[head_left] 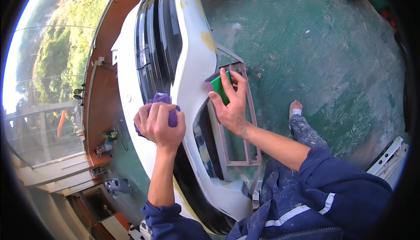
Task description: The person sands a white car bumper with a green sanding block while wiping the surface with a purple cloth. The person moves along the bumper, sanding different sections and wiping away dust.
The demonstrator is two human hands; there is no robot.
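A white car bumper (196, 43) with yellowish patches and a black grille (169, 25) stretches from the far side down toward me. My left hand (158, 126) is closed around a bunched purple cloth (162, 98), over the bumper's middle near the grille's lower end. Held between the thumb and fingers of my right hand (234, 112) is a green sanding block (218, 90) with a purplish sheet along its edge. The block is at the bumper's right edge, above a dark side opening; whether it touches the surface I cannot tell.
A pinkish metal frame stand (248, 104) supports the bumper on the right. My foot (295, 107) is on the green dusty floor (306, 43). White panels (387, 159) lie at the right. Small tools (105, 146) and a grey object (117, 187) sit at the left, below a large window (52, 73).
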